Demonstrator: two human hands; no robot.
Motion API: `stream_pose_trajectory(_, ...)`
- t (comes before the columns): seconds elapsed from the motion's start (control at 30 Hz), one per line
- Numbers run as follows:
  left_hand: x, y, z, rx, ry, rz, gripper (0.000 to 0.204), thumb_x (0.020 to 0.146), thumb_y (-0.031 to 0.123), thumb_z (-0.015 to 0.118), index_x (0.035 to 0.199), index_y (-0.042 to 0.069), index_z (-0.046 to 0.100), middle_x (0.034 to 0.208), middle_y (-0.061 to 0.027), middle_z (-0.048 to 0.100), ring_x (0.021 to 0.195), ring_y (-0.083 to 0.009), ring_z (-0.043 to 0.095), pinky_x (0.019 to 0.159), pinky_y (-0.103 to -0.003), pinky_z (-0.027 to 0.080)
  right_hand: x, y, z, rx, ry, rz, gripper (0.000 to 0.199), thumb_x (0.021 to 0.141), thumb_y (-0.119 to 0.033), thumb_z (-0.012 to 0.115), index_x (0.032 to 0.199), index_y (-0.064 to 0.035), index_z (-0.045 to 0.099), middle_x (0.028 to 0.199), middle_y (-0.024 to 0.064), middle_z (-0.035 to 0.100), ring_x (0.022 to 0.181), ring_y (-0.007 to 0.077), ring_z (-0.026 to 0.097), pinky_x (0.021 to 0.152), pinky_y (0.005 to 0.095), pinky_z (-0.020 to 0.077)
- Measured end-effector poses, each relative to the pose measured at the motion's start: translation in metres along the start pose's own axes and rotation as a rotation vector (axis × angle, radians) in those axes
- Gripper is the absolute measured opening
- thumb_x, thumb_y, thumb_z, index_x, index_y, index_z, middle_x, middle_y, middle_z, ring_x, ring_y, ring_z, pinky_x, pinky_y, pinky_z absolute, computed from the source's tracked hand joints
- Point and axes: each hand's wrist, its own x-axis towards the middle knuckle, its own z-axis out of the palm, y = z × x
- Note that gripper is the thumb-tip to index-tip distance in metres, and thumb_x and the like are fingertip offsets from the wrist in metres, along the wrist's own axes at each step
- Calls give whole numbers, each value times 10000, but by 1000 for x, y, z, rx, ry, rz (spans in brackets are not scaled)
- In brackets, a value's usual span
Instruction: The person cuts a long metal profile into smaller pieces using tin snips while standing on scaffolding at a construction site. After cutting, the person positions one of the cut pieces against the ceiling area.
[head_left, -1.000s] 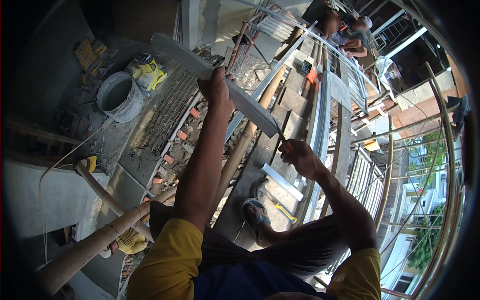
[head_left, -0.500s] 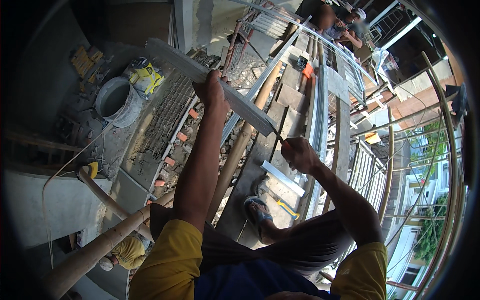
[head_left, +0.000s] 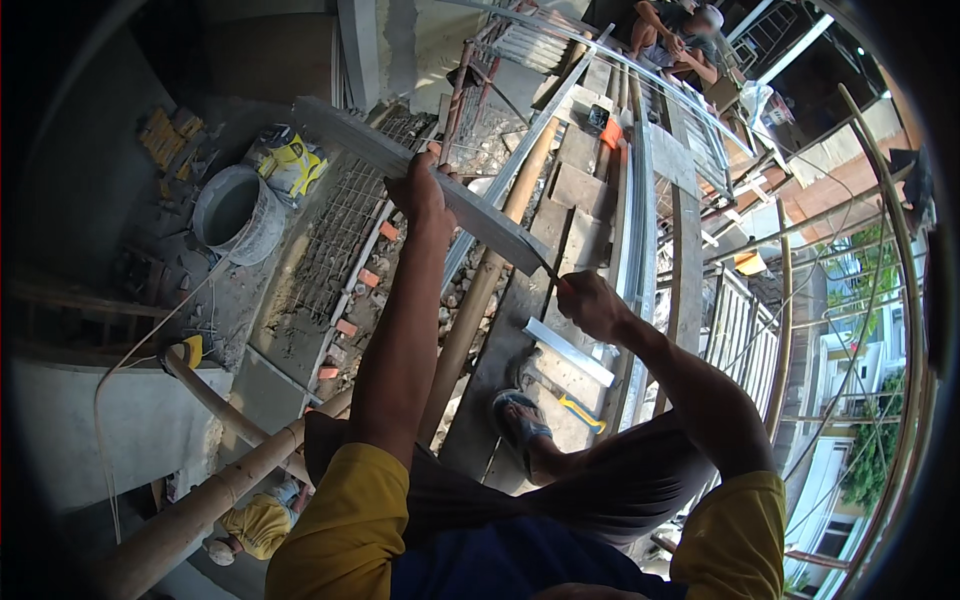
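Change: since a second ago your hands have barely shifted on the strip; your right hand sits a touch lower.
Left hand: your left hand (head_left: 420, 195) is clamped round the middle of the long grey metal strip (head_left: 400, 165), held up over the scaffold planks (head_left: 580, 190).
Right hand: your right hand (head_left: 590, 305) is closed on a thin dark tool (head_left: 553, 272), can't tell what kind, tip at the strip's near end.
Handling: looks light, stiff and thin-edged, likely springy at the ends, so grip mid-length.
Below: grey bucket (head_left: 238, 212) on the ground, well apart.
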Motion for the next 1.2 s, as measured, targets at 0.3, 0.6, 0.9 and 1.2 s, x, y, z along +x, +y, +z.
stream_pose_trajectory(0.3,-8,-6,3,60,54,130,562,751,63,644,1230,-26,365,972,-154,539,736,-243,617,605,-376,555,15,21,8,90,-1,-8,253,873,-178,543,738,33,578,642,111,607,648,171,623,615,349,498)
stream_pose_trajectory(0.6,-9,-7,1,54,58,106,579,752,62,637,1243,-22,341,939,-153,537,722,-236,610,637,-373,567,10,21,8,115,42,74,240,855,-224,626,829,15,639,660,172,617,598,227,614,583,383,463)
stream_pose_trajectory(0.9,11,13,-2,-25,7,81,385,770,77,627,1104,5,450,797,-104,545,679,-228,592,625,-382,547,-19,-26,10,-129,482,-553,274,820,-224,721,854,34,637,737,247,624,703,430,625,623,461,480)
stream_pose_trajectory(1.2,-10,18,8,-5,-21,204,455,752,66,626,1171,36,451,889,-114,539,696,-222,594,618,-400,531,16,18,20,-191,205,-363,239,855,-183,666,777,32,598,720,250,604,704,434,620,613,484,468)
